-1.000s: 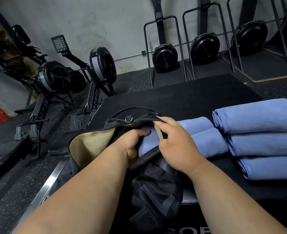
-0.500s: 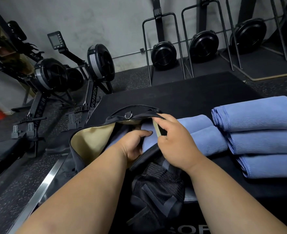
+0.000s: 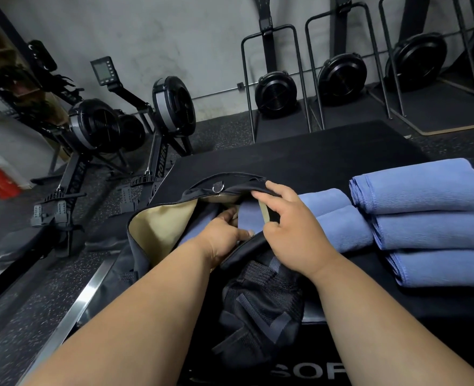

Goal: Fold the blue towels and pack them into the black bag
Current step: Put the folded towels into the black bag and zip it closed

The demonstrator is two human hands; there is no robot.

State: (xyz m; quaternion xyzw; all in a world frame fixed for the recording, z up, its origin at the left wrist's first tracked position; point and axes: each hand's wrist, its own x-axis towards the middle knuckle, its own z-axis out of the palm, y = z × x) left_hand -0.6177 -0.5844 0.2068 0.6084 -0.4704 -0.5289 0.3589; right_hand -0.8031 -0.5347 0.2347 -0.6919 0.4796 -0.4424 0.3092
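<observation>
The right hand point(image 3: 294, 232) pinches the tan-lined rim of the black bag point(image 3: 260, 310), holding its mouth wide; the left hand point(image 3: 224, 238) reaches inside, its grip closed on a folded blue towel point(image 3: 248, 218) half in the opening. Outside on the black table point(image 3: 313, 160) lie five more folded blue towels — two point(image 3: 339, 215) beside the bag, three point(image 3: 425, 218) stacked further right. Letters "SOR" point(image 3: 319, 371) show below the bag.
</observation>
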